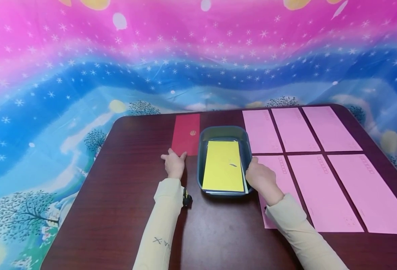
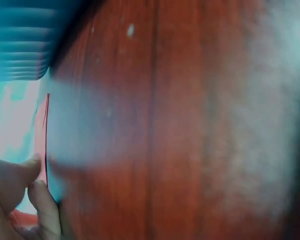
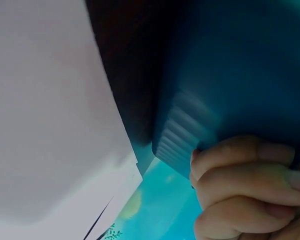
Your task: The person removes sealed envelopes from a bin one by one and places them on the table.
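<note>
"Red first: what's on the left?"

"A red envelope [image 1: 185, 138] with a gold emblem, flat on the dark wooden table [image 1: 131, 144]. The left hand [image 1: 174, 167] touches its near end, fingers and thumb spread apart."

"Next along?"

"A dark blue-green bin [image 1: 223, 132], just right of the red envelope. In it lies a bright yellow envelope [image 1: 222, 167] with a small dark mark, over paler sheets whose edges peek out at its right and bottom."

"And the right hand [image 1: 260, 176]?"

"Its curled fingers grip the bin's right side. The two hands are well apart, the bin between their sides."

"Furthest right?"

"Six pink envelopes [image 1: 320, 180], two rows of three, narrow gaps between them. The right hand and forearm partly cover the nearest left one."
</note>
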Demonstrator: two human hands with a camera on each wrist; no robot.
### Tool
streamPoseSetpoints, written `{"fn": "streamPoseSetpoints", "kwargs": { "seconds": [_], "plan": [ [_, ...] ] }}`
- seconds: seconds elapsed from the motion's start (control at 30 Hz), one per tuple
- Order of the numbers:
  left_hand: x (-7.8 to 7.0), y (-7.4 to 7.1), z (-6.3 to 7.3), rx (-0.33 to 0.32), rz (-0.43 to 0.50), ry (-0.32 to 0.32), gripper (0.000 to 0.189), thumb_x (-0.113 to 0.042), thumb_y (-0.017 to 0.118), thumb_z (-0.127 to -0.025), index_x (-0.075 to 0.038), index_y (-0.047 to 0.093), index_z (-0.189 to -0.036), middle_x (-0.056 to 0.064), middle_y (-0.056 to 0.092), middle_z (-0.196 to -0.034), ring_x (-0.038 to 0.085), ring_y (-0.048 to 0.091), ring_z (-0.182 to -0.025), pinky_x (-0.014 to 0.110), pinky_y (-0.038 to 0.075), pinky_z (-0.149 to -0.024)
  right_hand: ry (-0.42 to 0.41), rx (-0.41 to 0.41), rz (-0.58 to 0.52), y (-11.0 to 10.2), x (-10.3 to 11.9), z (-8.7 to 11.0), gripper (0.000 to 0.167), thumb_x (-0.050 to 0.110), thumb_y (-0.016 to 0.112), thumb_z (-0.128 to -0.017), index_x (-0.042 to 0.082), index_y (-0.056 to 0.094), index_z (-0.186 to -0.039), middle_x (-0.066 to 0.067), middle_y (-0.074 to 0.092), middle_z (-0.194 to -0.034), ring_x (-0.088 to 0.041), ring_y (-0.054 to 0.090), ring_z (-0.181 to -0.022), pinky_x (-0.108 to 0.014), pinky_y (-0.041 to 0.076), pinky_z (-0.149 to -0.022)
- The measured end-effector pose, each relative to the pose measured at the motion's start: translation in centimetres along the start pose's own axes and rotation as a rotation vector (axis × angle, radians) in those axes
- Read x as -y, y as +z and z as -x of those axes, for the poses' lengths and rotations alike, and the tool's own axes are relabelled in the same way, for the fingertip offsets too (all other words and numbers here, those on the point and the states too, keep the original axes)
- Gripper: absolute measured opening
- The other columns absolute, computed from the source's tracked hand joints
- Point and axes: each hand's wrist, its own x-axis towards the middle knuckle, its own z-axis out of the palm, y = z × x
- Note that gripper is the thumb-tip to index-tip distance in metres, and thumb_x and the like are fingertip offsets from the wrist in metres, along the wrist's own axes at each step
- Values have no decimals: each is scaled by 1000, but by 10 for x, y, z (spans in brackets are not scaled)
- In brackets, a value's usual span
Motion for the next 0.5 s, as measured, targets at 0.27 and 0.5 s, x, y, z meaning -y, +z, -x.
{"fn": "streamPoseSetpoints", "kwargs": {
  "seconds": [0.27, 0.5],
  "plan": [
    [2, -2, 6, -51, 136, 16, 54, -38, 49, -98, -4, 36, -139, 26, 47, -122, 45, 60, -97, 52, 48, -87, -3, 7, 9, 0, 0, 0, 56, 17, 40, -97, -14, 23, -141, -19, 56, -78, -30, 56, -70, -33, 42, -57],
    [-19, -16, 35, -92, 100, 260, 41, -33, 51, -97, -6, 48, -128, 15, 55, -111, 31, 64, -83, 45, 53, -76, -4, 13, 2, -1, 1, 0, 58, 17, 40, -97, -14, 22, -142, -19, 56, -78, -30, 56, -70, -33, 41, -57]
  ]
}}
